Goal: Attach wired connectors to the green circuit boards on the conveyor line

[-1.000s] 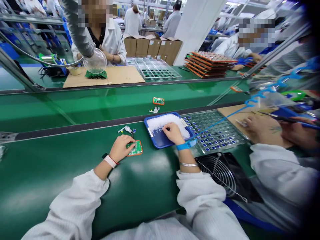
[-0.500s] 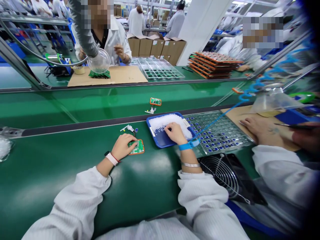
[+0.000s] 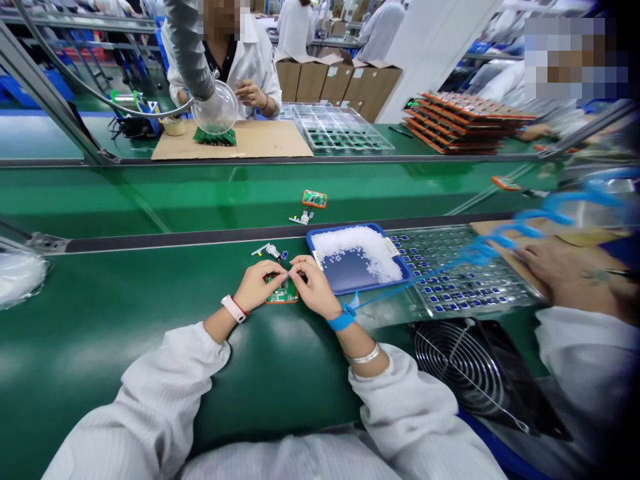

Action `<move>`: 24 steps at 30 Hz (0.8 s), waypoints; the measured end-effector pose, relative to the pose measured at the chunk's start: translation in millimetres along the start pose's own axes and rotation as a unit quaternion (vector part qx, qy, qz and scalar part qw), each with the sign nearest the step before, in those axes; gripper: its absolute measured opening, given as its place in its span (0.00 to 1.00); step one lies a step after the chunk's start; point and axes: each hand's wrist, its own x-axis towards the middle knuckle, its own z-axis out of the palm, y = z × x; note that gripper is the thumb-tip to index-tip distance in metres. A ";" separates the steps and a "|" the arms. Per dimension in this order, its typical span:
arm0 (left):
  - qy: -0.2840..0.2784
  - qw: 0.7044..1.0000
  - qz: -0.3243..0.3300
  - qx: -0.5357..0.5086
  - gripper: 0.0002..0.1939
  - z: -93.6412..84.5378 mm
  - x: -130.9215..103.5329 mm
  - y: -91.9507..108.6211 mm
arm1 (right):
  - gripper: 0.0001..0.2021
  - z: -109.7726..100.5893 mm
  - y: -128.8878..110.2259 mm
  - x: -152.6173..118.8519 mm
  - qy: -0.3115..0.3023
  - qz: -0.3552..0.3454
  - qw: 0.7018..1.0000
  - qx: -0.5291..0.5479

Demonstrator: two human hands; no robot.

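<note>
A small green circuit board [image 3: 284,292] with an orange edge lies on the green bench in front of me. Over its upper part the fingertips of both hands come together. My left hand [image 3: 257,285] covers the board's left side, finger and thumb pinched. From the right, my right hand [image 3: 314,287] pinches at the same spot; anything between the fingers is too small or hidden. Just beyond the board are a white connector piece [image 3: 273,251] and a small blue part [image 3: 285,255]. Close by my right hand sits a blue tray [image 3: 345,272] of tiny white pieces [image 3: 345,240].
Clear trays of small blue parts [image 3: 443,293] stand right of the blue tray. A black fan with a wire guard [image 3: 460,367] is at the front right. A co-worker's hand [image 3: 555,267] rests farther right. Another board [image 3: 315,199] lies beyond the rail. A blue coiled cord [image 3: 525,230] crosses the right side.
My right hand has left the blue tray and moved left to the circuit board, meeting my left hand. The view has shifted slightly.
</note>
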 end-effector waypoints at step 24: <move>-0.093 0.975 0.019 0.203 0.28 -12.5 -15.9 4.3 | 0.06 -12.0 1.7 1.1 -0.012 0.020 1.000 -0.019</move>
